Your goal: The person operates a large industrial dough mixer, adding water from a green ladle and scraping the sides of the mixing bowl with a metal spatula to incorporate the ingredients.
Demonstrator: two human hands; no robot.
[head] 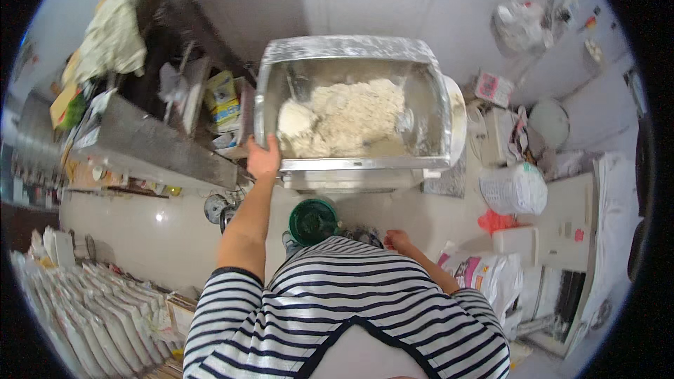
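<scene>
A metal dough mixer's trough stands before me with its top uncovered. Pale, lumpy dough covers much of its bottom, and a smoother whitish mound sits at the left. My left hand holds the trough's front left corner, with the thumb over the rim and the fingers along the outer side. By my waist hangs my right hand, apart from the trough. It is small and blurred, so how far its fingers are curled is unclear. Between the mixer and my body, a green bucket stands on the floor.
At the left a grey metal-sided counter runs close to the mixer. Filled sacks line the lower left floor. To the right stand a white woven bag, a red plastic bag and a white cabinet. A wall rises behind the mixer.
</scene>
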